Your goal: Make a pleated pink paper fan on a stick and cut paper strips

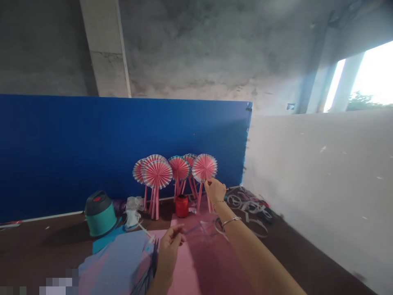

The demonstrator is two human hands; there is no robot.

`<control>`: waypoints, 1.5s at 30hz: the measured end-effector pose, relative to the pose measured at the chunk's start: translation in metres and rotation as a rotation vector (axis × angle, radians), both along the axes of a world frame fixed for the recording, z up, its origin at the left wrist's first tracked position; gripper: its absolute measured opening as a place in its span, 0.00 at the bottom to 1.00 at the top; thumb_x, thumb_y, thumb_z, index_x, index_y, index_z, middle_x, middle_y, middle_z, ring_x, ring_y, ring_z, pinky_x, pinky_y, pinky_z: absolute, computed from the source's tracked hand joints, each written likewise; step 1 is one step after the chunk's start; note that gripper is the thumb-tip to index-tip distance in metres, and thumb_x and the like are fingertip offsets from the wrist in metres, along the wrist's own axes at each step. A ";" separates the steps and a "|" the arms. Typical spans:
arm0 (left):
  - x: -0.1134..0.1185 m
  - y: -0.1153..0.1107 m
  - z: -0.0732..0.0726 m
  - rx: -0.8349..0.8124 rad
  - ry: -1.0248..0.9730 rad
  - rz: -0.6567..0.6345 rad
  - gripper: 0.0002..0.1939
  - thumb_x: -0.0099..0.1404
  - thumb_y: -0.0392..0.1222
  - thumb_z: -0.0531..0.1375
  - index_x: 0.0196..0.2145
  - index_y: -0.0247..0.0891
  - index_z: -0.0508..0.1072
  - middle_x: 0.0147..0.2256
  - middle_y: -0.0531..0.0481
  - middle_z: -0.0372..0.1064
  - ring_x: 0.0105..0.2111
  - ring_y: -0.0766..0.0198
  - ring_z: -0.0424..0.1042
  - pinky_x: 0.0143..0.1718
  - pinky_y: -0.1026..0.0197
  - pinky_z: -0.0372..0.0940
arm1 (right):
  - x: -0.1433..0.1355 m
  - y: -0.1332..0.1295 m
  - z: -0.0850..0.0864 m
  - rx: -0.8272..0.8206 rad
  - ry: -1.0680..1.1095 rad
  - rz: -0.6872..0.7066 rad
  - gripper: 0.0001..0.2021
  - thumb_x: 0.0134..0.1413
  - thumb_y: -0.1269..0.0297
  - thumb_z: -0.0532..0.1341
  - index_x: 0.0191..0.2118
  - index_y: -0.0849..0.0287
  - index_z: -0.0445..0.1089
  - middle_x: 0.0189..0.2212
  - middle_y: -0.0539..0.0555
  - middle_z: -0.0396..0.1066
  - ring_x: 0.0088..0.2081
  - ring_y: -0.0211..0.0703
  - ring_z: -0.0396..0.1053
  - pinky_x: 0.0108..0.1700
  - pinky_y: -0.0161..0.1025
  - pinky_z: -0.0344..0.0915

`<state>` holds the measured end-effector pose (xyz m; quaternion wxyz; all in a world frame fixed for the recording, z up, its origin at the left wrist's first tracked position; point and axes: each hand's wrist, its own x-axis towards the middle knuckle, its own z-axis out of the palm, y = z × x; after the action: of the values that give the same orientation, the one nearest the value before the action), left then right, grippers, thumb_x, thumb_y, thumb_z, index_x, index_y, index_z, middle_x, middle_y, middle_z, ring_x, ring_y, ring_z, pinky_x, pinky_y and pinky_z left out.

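Six pink pleated fans [204,167] stood upright before one blue panel [92,143]; three overlapped at left, rear discs partly hidden. Right hand [215,189] reached lower edge of rightmost fan, fingers curled in; could not tell whether they gripped it. Left hand [170,241] hung over pink paper [181,278], fingers loosely curved, parted, nothing seen between. One red jar [181,207] sat between fans. One pair of scissors [155,250] lay beside left hand, lower part hard to make out. White strips [250,203] at right too tangled to count. Both forearms cut off by frame.
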<state>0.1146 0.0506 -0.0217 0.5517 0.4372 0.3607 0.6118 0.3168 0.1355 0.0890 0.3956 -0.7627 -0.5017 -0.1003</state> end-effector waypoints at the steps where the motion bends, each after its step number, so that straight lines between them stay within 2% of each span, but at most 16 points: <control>1: 0.000 0.000 -0.001 0.001 0.005 0.001 0.13 0.45 0.41 0.68 0.31 0.36 0.78 0.27 0.48 0.74 0.22 0.67 0.66 0.26 0.64 0.60 | 0.001 0.002 -0.003 -0.013 0.000 -0.005 0.11 0.56 0.65 0.56 0.31 0.59 0.75 0.32 0.57 0.77 0.37 0.45 0.72 0.42 0.39 0.54; 6: 0.000 -0.003 0.001 0.005 0.012 0.009 0.12 0.46 0.41 0.66 0.32 0.36 0.78 0.27 0.48 0.74 0.22 0.67 0.66 0.26 0.64 0.59 | 0.003 0.005 -0.016 -0.064 0.005 -0.012 0.10 0.56 0.63 0.56 0.32 0.59 0.75 0.32 0.56 0.76 0.37 0.44 0.72 0.42 0.39 0.55; 11: 0.000 -0.009 0.012 -0.026 0.034 -0.012 0.13 0.44 0.40 0.66 0.30 0.36 0.78 0.25 0.48 0.74 0.21 0.67 0.65 0.25 0.64 0.59 | 0.005 0.002 -0.030 -0.075 0.001 -0.013 0.09 0.57 0.63 0.55 0.34 0.59 0.73 0.32 0.55 0.75 0.38 0.42 0.71 0.41 0.37 0.55; 19: 0.000 -0.014 0.020 -0.031 0.068 -0.009 0.13 0.44 0.42 0.63 0.30 0.35 0.77 0.24 0.50 0.73 0.21 0.67 0.65 0.26 0.64 0.60 | 0.005 0.005 -0.037 -0.060 -0.025 0.021 0.06 0.56 0.68 0.56 0.35 0.58 0.70 0.34 0.53 0.74 0.38 0.40 0.70 0.38 0.35 0.54; 26: 0.001 -0.014 0.022 -0.023 0.107 -0.008 0.13 0.44 0.43 0.62 0.30 0.35 0.76 0.25 0.50 0.72 0.21 0.67 0.65 0.26 0.63 0.61 | 0.005 0.008 -0.043 -0.036 -0.014 0.037 0.06 0.56 0.68 0.55 0.34 0.58 0.69 0.33 0.52 0.74 0.36 0.40 0.70 0.36 0.35 0.53; 33: 0.001 -0.015 0.022 -0.032 0.109 -0.015 0.13 0.45 0.42 0.62 0.30 0.35 0.76 0.25 0.50 0.73 0.21 0.67 0.65 0.26 0.63 0.61 | 0.004 0.007 -0.045 0.002 -0.018 0.057 0.06 0.56 0.70 0.55 0.36 0.58 0.69 0.34 0.52 0.74 0.38 0.40 0.69 0.38 0.35 0.54; 39: 0.001 -0.015 0.022 -0.040 0.085 -0.021 0.13 0.44 0.42 0.63 0.29 0.35 0.76 0.24 0.50 0.73 0.20 0.68 0.65 0.25 0.64 0.60 | 0.004 0.008 -0.046 0.014 -0.018 0.069 0.05 0.56 0.66 0.56 0.34 0.59 0.69 0.32 0.52 0.74 0.36 0.41 0.70 0.39 0.35 0.54; 45: 0.001 -0.014 0.018 -0.029 0.101 -0.021 0.12 0.45 0.42 0.62 0.29 0.35 0.77 0.25 0.51 0.72 0.21 0.68 0.65 0.25 0.64 0.61 | 0.005 0.003 -0.056 0.025 -0.015 0.067 0.07 0.54 0.64 0.57 0.36 0.60 0.69 0.34 0.53 0.74 0.36 0.42 0.70 0.38 0.35 0.55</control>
<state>0.1158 0.0366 -0.0035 0.5455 0.4631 0.3924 0.5779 0.3223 0.1388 0.0334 0.4047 -0.7396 -0.5287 -0.0989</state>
